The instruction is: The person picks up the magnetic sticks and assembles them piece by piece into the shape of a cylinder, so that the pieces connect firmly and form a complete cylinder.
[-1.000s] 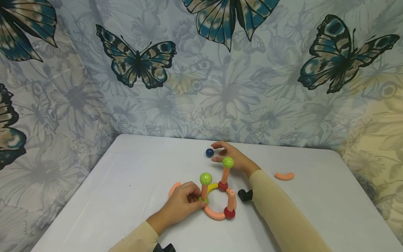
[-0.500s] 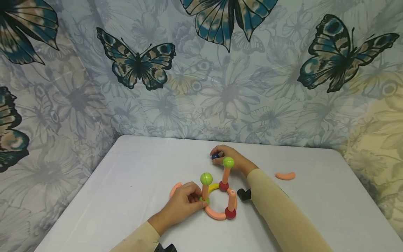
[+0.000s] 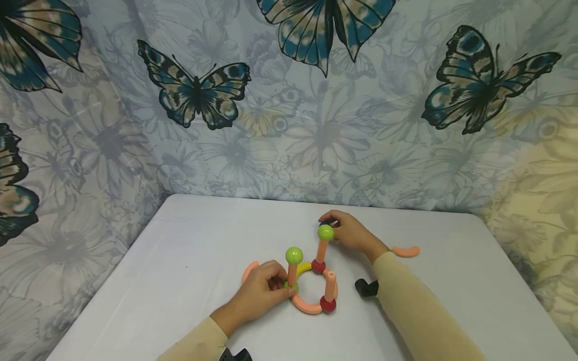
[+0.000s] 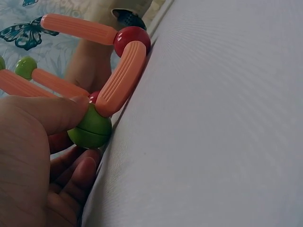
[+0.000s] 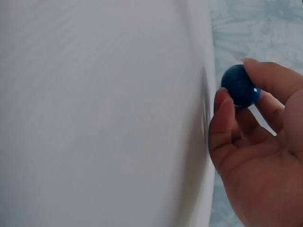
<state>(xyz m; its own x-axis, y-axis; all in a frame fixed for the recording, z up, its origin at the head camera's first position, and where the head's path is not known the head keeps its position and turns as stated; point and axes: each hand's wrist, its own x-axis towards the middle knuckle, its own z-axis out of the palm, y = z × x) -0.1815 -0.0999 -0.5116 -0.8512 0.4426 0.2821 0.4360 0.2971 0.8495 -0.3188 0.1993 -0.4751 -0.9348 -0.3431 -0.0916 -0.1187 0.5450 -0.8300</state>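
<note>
from my end i watch the right hand near the worktop's far edge, pinching a glossy dark-blue ball between thumb and fingertips. the ball is smooth and round, so an uneven pinch could, i judge, let it slip and roll over that far edge.

the left hand grips the low glossy green ball, a joint of the ring of curved orange and yellow rods, midway between the side edges of the white worktop. squeezing or twisting there might part the neighbouring rod from the joint.

in the head view the far orange post with a glossy green top ball overlaps the right fingers; a low swing towards the near edge could topple it. the black wrist mount might likewise clip the bare-topped straight orange post, and the tan sleeve could sweep the loose curved orange rod towards the right edge.
</note>
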